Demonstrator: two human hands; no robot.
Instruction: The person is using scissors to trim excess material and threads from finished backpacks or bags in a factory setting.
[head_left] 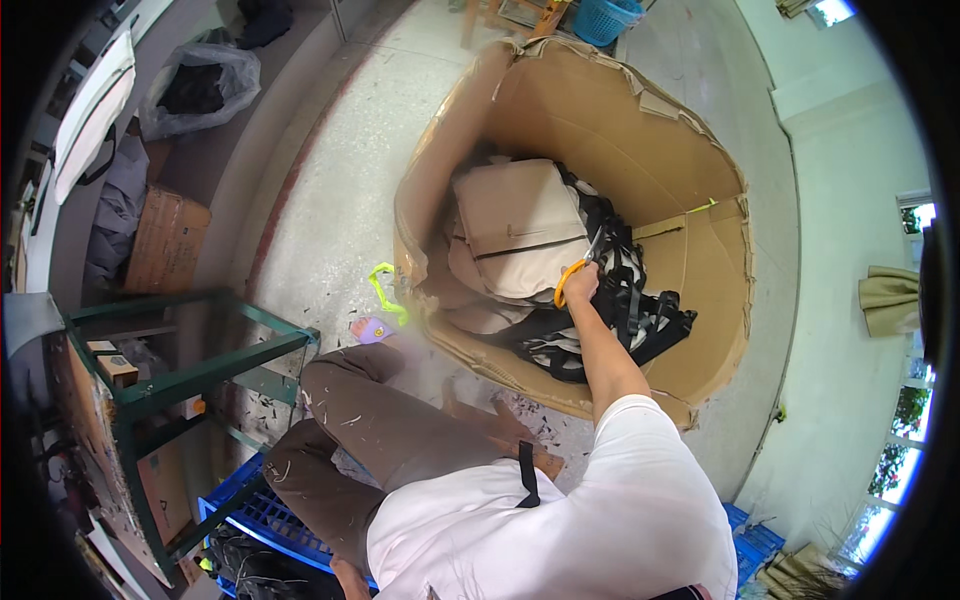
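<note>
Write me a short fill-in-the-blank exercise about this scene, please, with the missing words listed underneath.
1. The scissors are in the person's ____ hand.
2. The handles of the scissors are coloured ____.
3. The large open box around the beige piece and the black straps is made of ____.
4. The person's shirt is plain ____ in colour.

Missing words: right; orange; cardboard; white.

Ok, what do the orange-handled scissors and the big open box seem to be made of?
Scissors: smooth, bright orange handles look like plastic; the shiny grey blades are probably steel. Box: matt brown cardboard, likely corrugated, judging by its creased walls and ragged rim.
</note>
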